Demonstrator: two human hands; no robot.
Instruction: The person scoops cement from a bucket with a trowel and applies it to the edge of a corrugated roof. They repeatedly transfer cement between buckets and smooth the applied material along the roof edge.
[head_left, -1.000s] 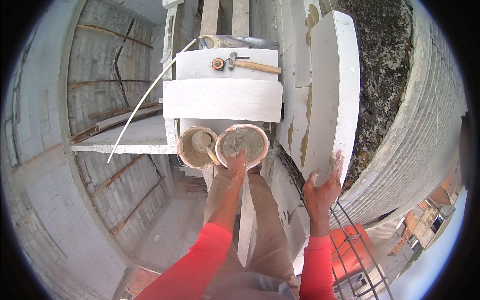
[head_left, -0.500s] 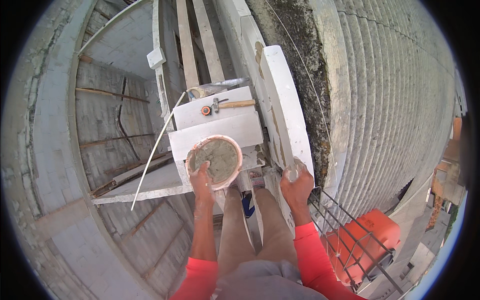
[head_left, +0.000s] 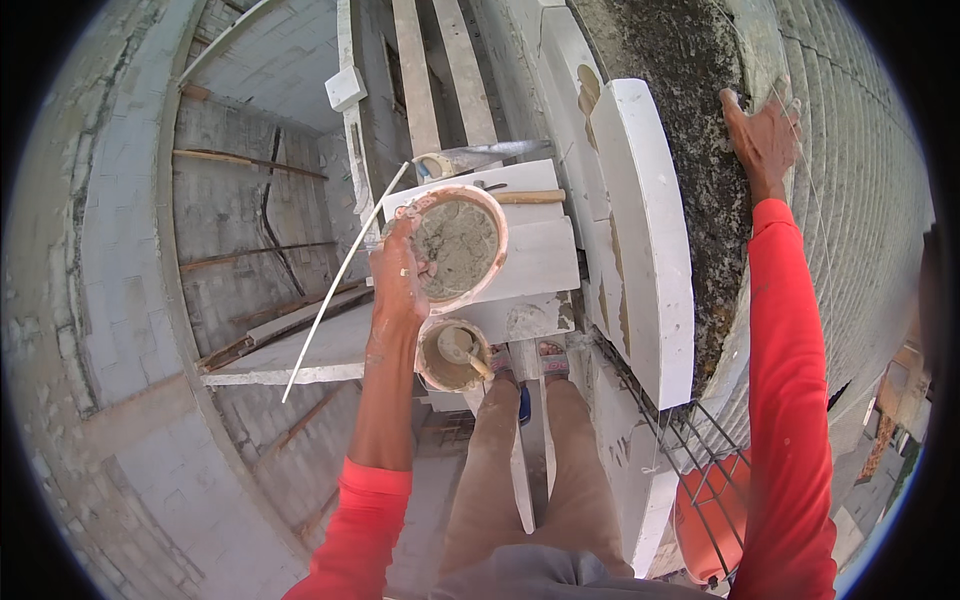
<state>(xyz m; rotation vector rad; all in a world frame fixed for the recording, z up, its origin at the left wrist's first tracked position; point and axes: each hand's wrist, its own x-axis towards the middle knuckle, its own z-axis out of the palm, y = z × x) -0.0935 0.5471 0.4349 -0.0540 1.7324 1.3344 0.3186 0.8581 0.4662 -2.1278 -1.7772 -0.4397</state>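
A pale pink bucket (head_left: 502,240) of grey mortar (head_left: 458,240) is tilted slightly, held at its left rim by my left hand (head_left: 400,275). My left thumb hooks over the rim inside. My right hand (head_left: 765,140) reaches far out to the right, fingers apart, on the ledge beside the corrugated roof, close to a thin string line. A second, smaller bucket (head_left: 424,372) with mortar stands below the first one. A scoop-like tool with a wooden handle (head_left: 480,368) rests in it. The hammer (head_left: 530,197) lies partly behind the large bucket.
White blocks (head_left: 535,255) form a stand under the large bucket. A white block wall (head_left: 650,240) rises at right, beside a dark mossy strip (head_left: 690,110). Rebar (head_left: 715,450) and a red tank (head_left: 712,520) are lower right. A handsaw (head_left: 495,153) and a white rod (head_left: 345,285) lie beyond.
The large bucket has moved up and forward in my left hand, uncovering the smaller bucket. My right hand has swung from the wall's near end out to the roof-side ledge.
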